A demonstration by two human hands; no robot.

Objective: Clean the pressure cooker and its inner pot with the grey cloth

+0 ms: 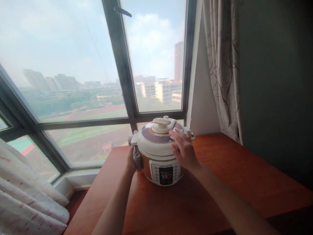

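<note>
A white and brown electric pressure cooker (144, 164) stands upright on the wooden table, its lid (156, 135) on and its control panel facing me. At its left side, my left hand (131, 161) is closed on a grey cloth (137, 158), which lies against the cooker's wall below the left handle. My right hand (184, 148) rests on the right front edge of the lid with its fingers stretched out, holding nothing. The round lid knob (161, 121) sits just left of and beyond my right fingertips.
The reddish-brown table (220, 169) reaches to the wall and the window frame (132, 107) behind the cooker. Curtains hang at the right (226, 65) and at the lower left (26, 195). A window handle (123, 12) sticks out above.
</note>
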